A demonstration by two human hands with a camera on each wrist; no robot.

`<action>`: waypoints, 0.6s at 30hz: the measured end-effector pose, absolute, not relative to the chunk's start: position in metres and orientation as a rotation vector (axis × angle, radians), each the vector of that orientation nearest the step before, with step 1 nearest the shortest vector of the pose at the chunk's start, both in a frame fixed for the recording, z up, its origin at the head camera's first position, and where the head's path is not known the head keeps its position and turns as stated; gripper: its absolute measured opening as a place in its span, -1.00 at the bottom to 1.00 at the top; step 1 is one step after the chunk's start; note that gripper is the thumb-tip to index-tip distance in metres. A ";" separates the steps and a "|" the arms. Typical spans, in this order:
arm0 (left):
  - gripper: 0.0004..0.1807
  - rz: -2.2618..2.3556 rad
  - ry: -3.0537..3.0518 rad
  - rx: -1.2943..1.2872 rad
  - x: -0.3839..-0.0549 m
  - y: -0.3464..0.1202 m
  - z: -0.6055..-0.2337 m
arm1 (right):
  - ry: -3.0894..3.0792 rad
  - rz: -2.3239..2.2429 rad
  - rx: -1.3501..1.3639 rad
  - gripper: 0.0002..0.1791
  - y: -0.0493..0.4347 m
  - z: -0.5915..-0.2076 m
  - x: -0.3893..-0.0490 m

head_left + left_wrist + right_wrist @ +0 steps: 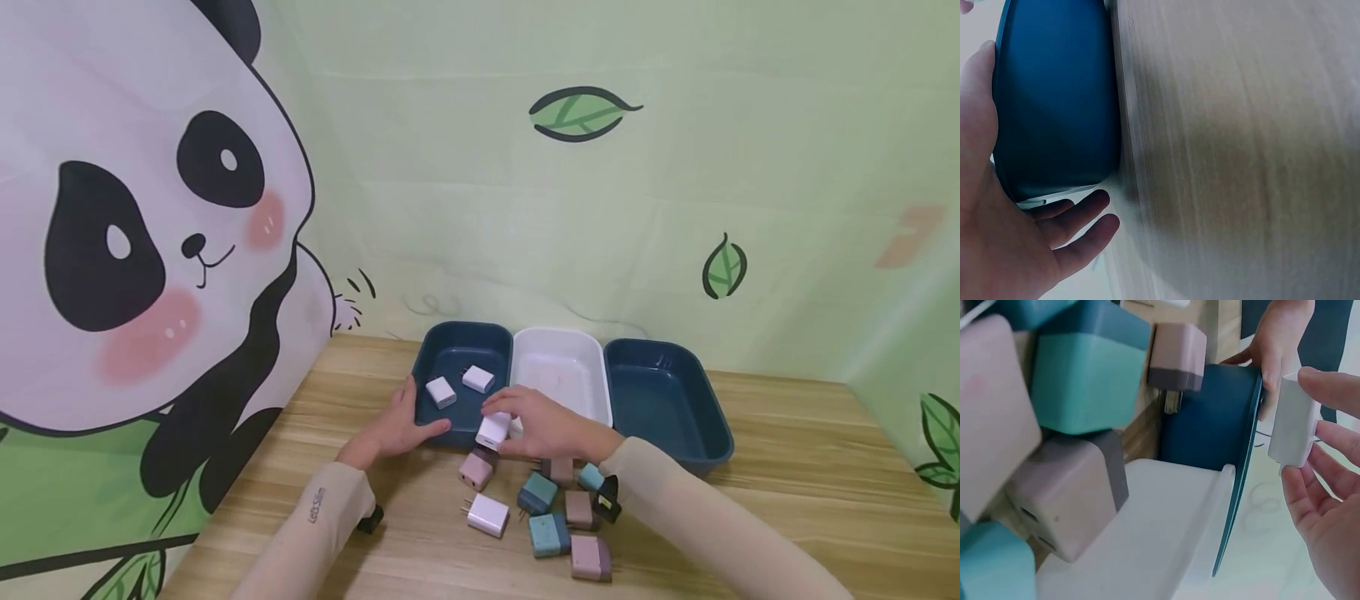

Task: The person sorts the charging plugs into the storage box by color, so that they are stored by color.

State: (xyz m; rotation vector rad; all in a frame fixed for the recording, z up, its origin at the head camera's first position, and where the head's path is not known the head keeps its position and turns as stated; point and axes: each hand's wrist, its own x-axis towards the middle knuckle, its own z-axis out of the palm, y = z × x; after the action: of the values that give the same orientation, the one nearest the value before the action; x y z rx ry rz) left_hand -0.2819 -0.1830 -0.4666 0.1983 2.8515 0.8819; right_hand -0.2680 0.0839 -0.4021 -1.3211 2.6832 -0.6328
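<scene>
Pinching a white charger (492, 430) between thumb and fingertips of the right hand (547, 423), just below the middle of the head view, over the front right corner of the blue tray (457, 346). Resting with the left hand (397, 423) against that tray's left side, lower left of centre, fingers loosely extended, not closed around anything. Inside the tray, two more white chargers (441, 392).

Could lose the charger through so slight a fingertip hold on smooth-looking sides. Might knock the tray's rim if lowered too near the corner, or drop into the adjoining white tray (558, 367). Might also nudge the pink charger (477, 469), just in front of the rim, or brush the green and pink chargers (549, 534) at lower centre with a low right sleeve (675, 492). Could shift the tray by pushing too hard from the left.
</scene>
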 end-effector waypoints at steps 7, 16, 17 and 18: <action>0.25 0.894 2.835 0.196 -0.280 -0.184 -0.465 | 2.731 -0.623 -1.238 -0.49 0.079 -0.401 -0.282; 0.25 0.905 2.833 0.200 -0.282 -0.185 -0.467 | 2.767 -0.649 -1.219 -0.50 0.074 -0.405 -0.301; 0.25 0.905 2.831 0.197 -0.282 -0.185 -0.467 | 2.765 -0.655 -1.208 -0.51 0.074 -0.406 -0.303; 0.25 0.905 2.830 0.192 -0.281 -0.184 -0.467 | 2.761 -0.666 -1.192 -0.51 0.073 -0.406 -0.304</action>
State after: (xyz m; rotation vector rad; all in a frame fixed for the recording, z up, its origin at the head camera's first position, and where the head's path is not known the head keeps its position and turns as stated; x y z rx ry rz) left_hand -0.2811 -0.1844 -0.4666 0.1922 2.8302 0.9047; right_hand -0.3038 0.0726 -0.4063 -1.1920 2.7612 -0.6658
